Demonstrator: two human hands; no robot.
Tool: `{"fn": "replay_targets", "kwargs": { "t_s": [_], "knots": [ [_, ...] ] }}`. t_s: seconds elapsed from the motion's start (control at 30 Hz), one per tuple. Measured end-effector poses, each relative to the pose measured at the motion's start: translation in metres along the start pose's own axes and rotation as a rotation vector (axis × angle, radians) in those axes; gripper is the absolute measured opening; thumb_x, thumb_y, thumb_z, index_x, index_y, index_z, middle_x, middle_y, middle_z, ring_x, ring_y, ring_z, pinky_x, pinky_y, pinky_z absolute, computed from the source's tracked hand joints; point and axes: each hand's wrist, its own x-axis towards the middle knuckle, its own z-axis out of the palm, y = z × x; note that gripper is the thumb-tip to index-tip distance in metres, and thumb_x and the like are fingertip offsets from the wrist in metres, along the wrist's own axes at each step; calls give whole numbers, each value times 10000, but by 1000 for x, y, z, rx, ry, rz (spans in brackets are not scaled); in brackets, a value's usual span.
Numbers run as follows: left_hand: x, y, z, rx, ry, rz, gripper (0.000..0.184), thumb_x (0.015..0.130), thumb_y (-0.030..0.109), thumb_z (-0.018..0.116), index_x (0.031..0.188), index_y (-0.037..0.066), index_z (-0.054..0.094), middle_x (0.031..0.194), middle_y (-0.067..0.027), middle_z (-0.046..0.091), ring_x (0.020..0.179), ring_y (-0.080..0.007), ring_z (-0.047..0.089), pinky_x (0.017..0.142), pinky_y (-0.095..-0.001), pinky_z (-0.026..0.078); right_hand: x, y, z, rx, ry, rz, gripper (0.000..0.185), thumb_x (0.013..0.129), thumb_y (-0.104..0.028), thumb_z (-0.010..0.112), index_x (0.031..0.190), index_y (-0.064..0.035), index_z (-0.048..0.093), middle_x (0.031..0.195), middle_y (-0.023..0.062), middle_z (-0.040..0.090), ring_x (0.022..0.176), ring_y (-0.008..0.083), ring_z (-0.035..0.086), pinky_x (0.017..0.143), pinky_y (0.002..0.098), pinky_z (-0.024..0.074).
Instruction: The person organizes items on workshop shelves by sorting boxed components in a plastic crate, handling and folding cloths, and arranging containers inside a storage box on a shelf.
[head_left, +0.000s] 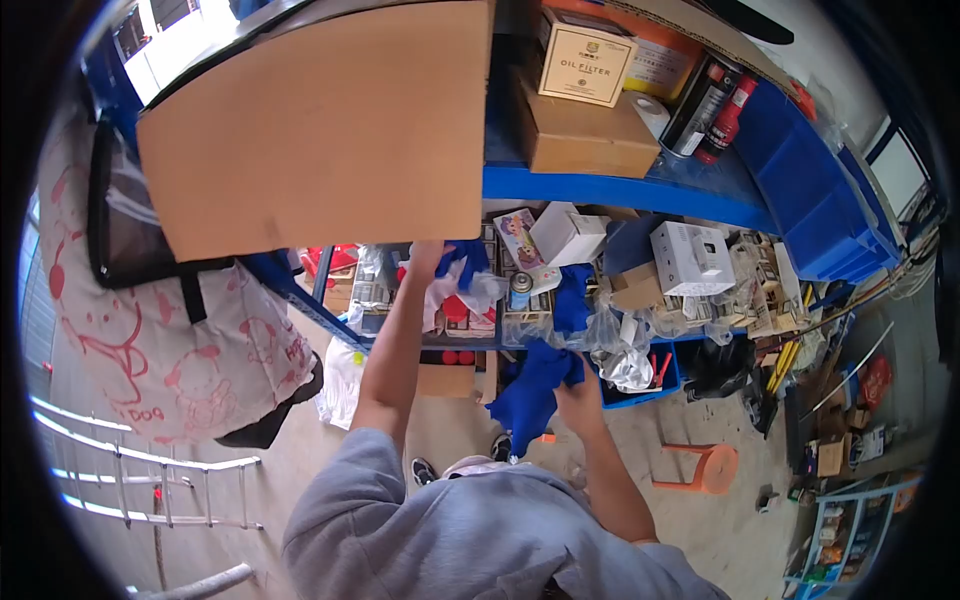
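My right hand [576, 392] is closed on a crumpled blue cloth [530, 392], which hangs down in front of the shelf edge. My left hand [428, 258] reaches onto the middle shelf, its fingers mostly hidden at the lower edge of a big cardboard panel [330, 130]. Right beside those fingers lies another piece of blue cloth [466, 262]; whether they grip it I cannot tell. A third blue cloth [572, 298] drapes over the shelf between the hands, next to a spray can [521, 288].
A white box [692, 258], clear plastic bags [600, 330] and small cartons crowd the shelf. Above sit an oil filter box [586, 62] and a blue bin [815, 190]. An orange stool [714, 468] stands right; a ladder [150, 456] and printed bag [170, 350] are left.
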Motion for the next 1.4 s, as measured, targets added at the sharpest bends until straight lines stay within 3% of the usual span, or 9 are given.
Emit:
{"fn": "replay_targets", "kwargs": {
  "t_s": [0.1,0.27,0.43,0.5,0.57,0.7,0.83,1.0,1.4],
  "knots": [
    [-22,87,4,76,-27,121,325,950,315,754,1168,94,659,994,-10,615,830,-125,594,714,-302,551,23,-16,-1,-70,-75,5,391,932,-9,702,1303,31,586,1259,115,663,1102,177,639,990,322,504],
    [-91,199,32,225,-110,260,226,951,262,766,1049,70,698,937,16,655,829,-82,586,705,-265,509,51,-65,15,-172,-77,-487,438,798,87,672,1230,31,629,1633,187,350,1427,381,461,1165,411,385],
    [-174,261,61,304,-697,260,206,979,162,742,1117,18,692,979,-9,693,906,-65,603,807,-264,511,56,-120,45,-237,-89,-699,422,732,72,643,1149,12,668,1562,211,451,1382,378,517,1119,418,424],
    [-215,283,70,350,-644,551,296,974,236,753,1147,6,681,1004,-39,714,931,-77,612,806,-296,522,40,-125,42,-168,57,-731,415,715,18,674,1130,16,669,1379,219,584,1269,356,591,1068,404,453],
    [-237,268,64,-158,-730,250,396,1028,257,681,1297,-32,646,1190,-134,721,1064,-157,675,911,-297,544,22,-141,34,-134,105,-650,345,769,-28,719,1105,26,664,1169,164,642,1094,305,630,1018,380,469],
    [-221,170,7,-359,-557,-187,341,1061,269,621,1234,-20,675,1082,-118,760,1041,-163,720,887,-310,570,6,-112,7,-107,224,-568,360,864,-52,751,1198,15,635,1206,108,638,1146,208,603,1051,348,441],
    [-163,7,-21,276,-109,-46,327,1026,292,643,1156,-2,703,997,-148,776,940,-251,746,855,-342,573,-7,-120,10,199,265,-400,522,919,-137,779,1371,20,570,1191,95,669,1096,175,644,995,304,486],
    [-113,-93,-6,1172,-196,138,550,877,454,728,1279,82,687,1313,-252,638,1235,-460,589,987,-550,524,-20,-72,-21,115,114,-308,573,912,-218,815,1366,22,562,1221,109,675,1114,185,653,1020,310,479],
    [-44,-64,40,734,133,299,138,938,179,672,1001,82,748,975,-185,736,928,-346,714,799,-465,553,-8,-65,-67,12,62,-347,453,904,-106,789,1291,9,585,1287,101,640,1157,176,622,1016,319,481]
  ]
}}
